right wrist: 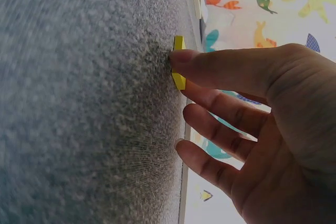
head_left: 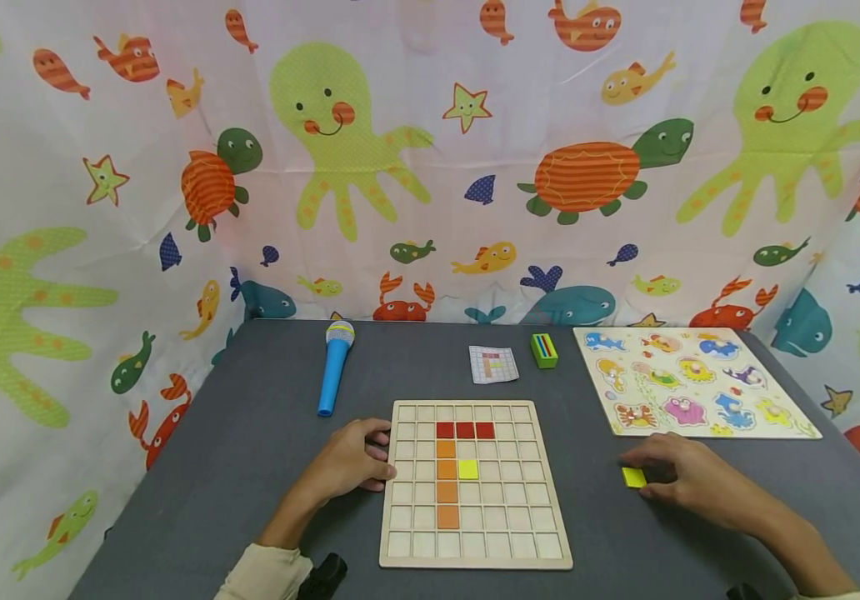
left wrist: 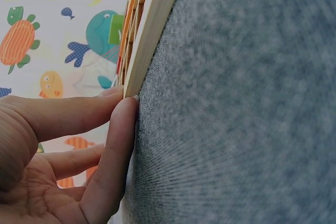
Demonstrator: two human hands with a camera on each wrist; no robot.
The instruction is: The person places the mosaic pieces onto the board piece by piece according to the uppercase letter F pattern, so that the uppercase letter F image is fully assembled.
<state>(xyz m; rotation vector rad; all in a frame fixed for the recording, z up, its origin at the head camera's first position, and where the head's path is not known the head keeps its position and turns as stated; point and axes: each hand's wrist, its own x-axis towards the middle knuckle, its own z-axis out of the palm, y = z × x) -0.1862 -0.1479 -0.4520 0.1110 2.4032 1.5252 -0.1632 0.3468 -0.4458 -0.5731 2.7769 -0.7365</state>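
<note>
A wooden grid board point(head_left: 478, 557) lies on the table, with three red tiles point(head_left: 464, 430) in a row, several orange tiles point(head_left: 447, 492) in a column, and one yellow tile point(head_left: 467, 469) beside that column. My left hand point(head_left: 349, 458) holds the board's left edge; in the left wrist view, thumb and finger pinch its wooden rim point(left wrist: 149, 35). To the right of the board, my right hand point(head_left: 688, 479) pinches a loose yellow tile point(head_left: 633, 477) at the tabletop. The right wrist view shows the thumb across this tile point(right wrist: 179, 80), the other fingers spread loosely.
Behind the board lie a blue toy microphone point(head_left: 333, 371), a printed pattern card point(head_left: 493, 365) and a small green box point(head_left: 543, 352) with coloured strips. An animal puzzle board point(head_left: 688, 383) is at the back right. A sea-animal curtain point(head_left: 430, 108) hangs around the grey table point(head_left: 280, 367).
</note>
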